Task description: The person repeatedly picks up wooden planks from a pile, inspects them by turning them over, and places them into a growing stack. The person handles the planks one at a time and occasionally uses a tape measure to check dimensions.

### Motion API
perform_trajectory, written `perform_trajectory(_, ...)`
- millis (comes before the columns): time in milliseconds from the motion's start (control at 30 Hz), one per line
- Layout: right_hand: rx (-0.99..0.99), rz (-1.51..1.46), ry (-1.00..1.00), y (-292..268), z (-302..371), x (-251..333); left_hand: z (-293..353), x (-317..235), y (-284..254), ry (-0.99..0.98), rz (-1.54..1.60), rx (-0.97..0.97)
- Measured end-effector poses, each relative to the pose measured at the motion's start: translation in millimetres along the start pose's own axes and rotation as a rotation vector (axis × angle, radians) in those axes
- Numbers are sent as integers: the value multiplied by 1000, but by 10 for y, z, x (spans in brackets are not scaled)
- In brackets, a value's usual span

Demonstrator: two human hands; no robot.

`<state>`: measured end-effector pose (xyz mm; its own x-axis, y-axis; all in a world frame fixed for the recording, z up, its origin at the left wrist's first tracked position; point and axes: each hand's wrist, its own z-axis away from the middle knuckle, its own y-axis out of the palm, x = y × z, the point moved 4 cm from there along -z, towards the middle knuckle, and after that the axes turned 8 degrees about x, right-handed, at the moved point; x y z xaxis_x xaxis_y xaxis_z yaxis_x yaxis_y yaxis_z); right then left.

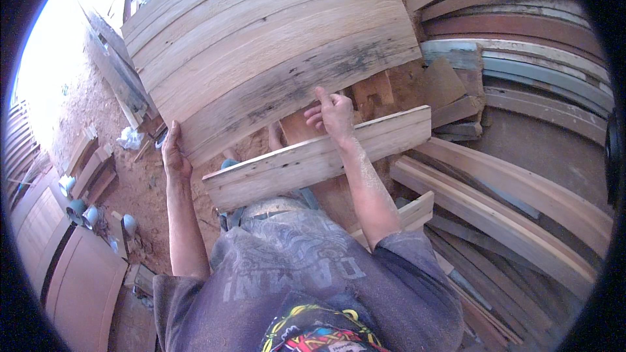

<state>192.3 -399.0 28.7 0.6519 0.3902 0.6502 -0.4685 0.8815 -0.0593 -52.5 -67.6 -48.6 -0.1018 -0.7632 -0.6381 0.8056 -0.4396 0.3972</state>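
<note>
A wide panel of several wooden planks point(261, 45) lies in front of me, its near strip stained dark. At its near left corner my left hand point(175, 154) is closed on the edge, the fingers along the side. My right hand point(336, 116) is at the panel's near edge, its fingers loosely bent and apart with nothing seen in them; whether a fingertip touches the panel I cannot tell. Between the panel and my body is a narrow loose board point(287, 173), set crosswise beneath my right forearm. What holds this board up is hidden.
Stacked long boards point(508, 195) fill the right side, with painted planks point(541, 75) farther back. Short wood blocks point(443, 88) lie by the panel's right corner. On the left are sawdust-covered ground point(156, 195), small blue cups point(90, 214) and brown panels point(85, 280).
</note>
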Motion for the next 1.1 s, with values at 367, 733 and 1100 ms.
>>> perform_trajectory(367,-3,-13,0,-4,-11,5,55,-33,85,44,-76,-12)
perform_trajectory(733,-62,77,-38,67,-1,65,-71,-83,-40,74,-197,-46)
perform_trajectory(1100,-21,36,-24,15,-30,32,2,-58,32,63,-34,73)
